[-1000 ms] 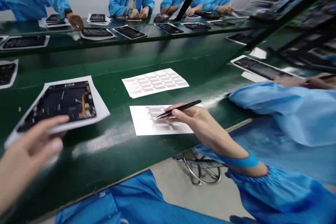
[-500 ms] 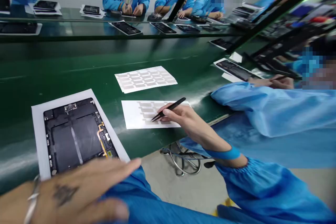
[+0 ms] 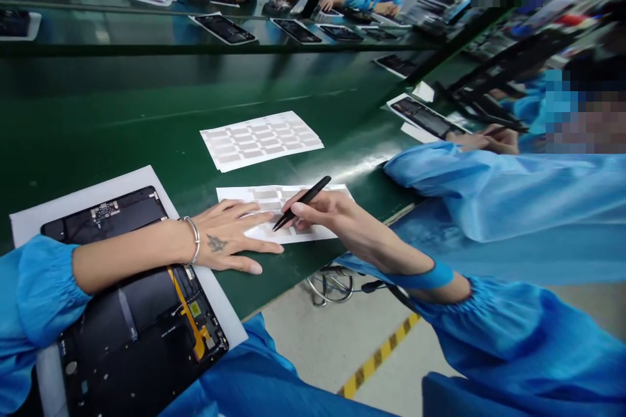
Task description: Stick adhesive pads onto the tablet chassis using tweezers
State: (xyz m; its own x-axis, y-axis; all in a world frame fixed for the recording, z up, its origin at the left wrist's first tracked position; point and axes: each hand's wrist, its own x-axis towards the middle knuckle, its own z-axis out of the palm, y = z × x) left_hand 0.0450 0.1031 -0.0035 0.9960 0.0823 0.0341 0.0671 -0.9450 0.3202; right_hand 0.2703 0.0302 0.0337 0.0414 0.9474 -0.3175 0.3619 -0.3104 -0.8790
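Observation:
My left hand point(image 3: 232, 241) lies flat with fingers stretched out, pressing the left end of a white sticker sheet point(image 3: 325, 231) on the green table. My right hand point(image 3: 320, 212) pinches black tweezers point(image 3: 302, 202), whose tips touch the sheet just right of my left fingers. Under my left forearm lies an opened black tablet point(image 3: 132, 313) on a white sheet, near the table's front edge.
A second white sheet of stickers point(image 3: 261, 139) lies farther back on the green table point(image 3: 122, 117). A co-worker's blue sleeve point(image 3: 489, 189) rests at the right beside another tablet point(image 3: 423, 117). Several people in blue work across the table with more tablets point(image 3: 222, 27).
My left hand moved from the tablet's near edge across it and came down flat on the sticker sheet. The view shifted, bringing the tablet lower left. The tweezers stayed on the sheet.

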